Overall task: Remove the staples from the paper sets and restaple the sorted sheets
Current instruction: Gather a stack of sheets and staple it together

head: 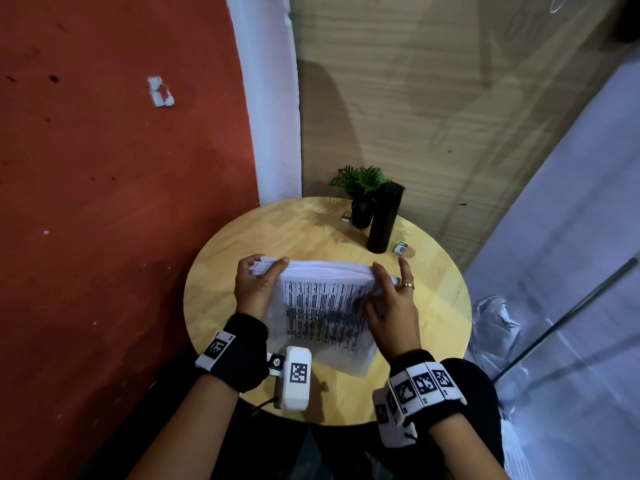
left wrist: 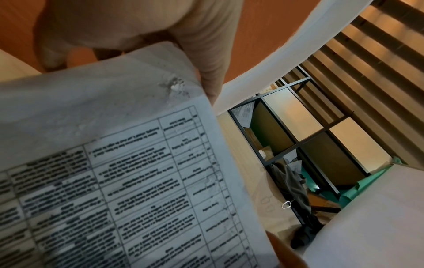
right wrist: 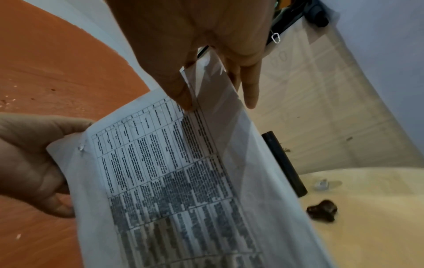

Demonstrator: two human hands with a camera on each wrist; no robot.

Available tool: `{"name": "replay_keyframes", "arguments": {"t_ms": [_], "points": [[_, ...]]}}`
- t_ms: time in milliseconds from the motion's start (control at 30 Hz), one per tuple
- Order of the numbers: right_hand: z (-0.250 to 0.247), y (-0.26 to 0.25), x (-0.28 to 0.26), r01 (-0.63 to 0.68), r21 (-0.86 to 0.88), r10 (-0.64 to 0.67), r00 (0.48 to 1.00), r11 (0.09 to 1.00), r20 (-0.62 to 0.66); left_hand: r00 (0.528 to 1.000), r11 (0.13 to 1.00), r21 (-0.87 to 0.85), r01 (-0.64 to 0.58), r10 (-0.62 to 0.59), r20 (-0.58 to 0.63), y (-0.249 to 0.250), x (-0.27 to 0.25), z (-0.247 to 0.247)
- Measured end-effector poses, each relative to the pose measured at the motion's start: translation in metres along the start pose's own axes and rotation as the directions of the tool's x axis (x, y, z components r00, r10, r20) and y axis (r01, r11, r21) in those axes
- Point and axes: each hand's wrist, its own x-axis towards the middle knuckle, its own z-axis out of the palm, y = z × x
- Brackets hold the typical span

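1. Nearest to the person, both hands are up on one paper set (head: 325, 306), held above the round table (head: 221, 271) with its printed table facing them. The left hand (head: 254, 289) pinches the top left corner, thumb in front and fingers curled behind. The right hand (head: 391, 306) pinches the top right edge, thumb on the printed face, with at least the ring finger sticking straight up off the paper.

2. The staple (right wrist: 81, 147) sits in the corner just beside the left thumb; the left wrist view shows torn, puckered paper (left wrist: 174, 87) there. I judge this is the staple-removal step, not yet done: the sheets look fastened at that corner, and neither hand is on the staple itself.

3. The next move, as I read it, calls for the left hand to keep the corner clamped while the right comes across to pry the staple, or reaches out for a tool.

4. Beyond the right hand, well apart from the paper, stands a tall black flask (head: 384, 218), with a small box (head: 400, 248) just beside it.

5. Farthest off, behind the flask, are a potted plant (head: 362, 192) and another small box (head: 347, 216). I cannot make out a stapler or remover.
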Motion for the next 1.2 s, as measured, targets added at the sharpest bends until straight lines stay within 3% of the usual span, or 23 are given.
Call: {"name": "replay_keyframes", "arguments": {"t_ms": [100,200,267,333,433,600,833,1000,1067,1200], "points": [[0.011,0.006,-0.002,-0.03,0.335,0.07,0.992,0.942,-0.108,0.999,0.999,0.001,0.039,-0.039,0.009,-0.005,-0.003,-0.005],[0.029,0.013,-0.01,-0.26,0.715,0.345,0.938,0.649,0.028,0.985,0.988,-0.06,0.143,-0.136,0.107,-0.013,-0.012,-0.012],[0.041,0.02,-0.017,-0.343,0.782,0.42,0.9,0.521,0.115,0.98,0.975,-0.122,0.184,-0.172,0.101,-0.012,-0.022,-0.015],[0.048,0.025,-0.019,-0.386,0.752,0.441,0.886,0.535,0.141,0.988,0.981,-0.157,0.119,-0.101,0.116,-0.016,-0.029,-0.018],[0.049,0.033,-0.016,-0.458,0.7,0.485,0.856,0.549,0.179,0.985,1.0,-0.002,-0.008,0.008,0.173,-0.03,-0.033,-0.028],[0.052,0.034,-0.014,-0.47,0.642,0.473,0.861,0.605,0.185,0.979,0.971,0.237,-0.03,-0.02,0.205,-0.049,-0.032,-0.035],[0.049,0.024,-0.005,-0.365,0.673,0.415,0.905,0.643,0.094,0.984,0.95,0.297,-0.099,0.048,0.173,-0.045,-0.016,-0.025],[0.049,0.027,-0.006,-0.454,0.565,0.417,0.886,0.689,0.203,0.979,0.971,0.238,-0.021,-0.029,0.203,-0.042,-0.02,-0.026],[0.046,0.026,-0.004,-0.387,0.535,0.373,0.917,0.751,0.14,0.975,0.986,0.168,0.01,-0.047,0.218,-0.037,-0.02,-0.024],[0.032,0.012,0.004,-0.145,0.347,0.164,0.986,0.926,-0.026,0.996,0.999,0.005,0.034,-0.034,0.08,-0.014,-0.01,-0.006]]}}
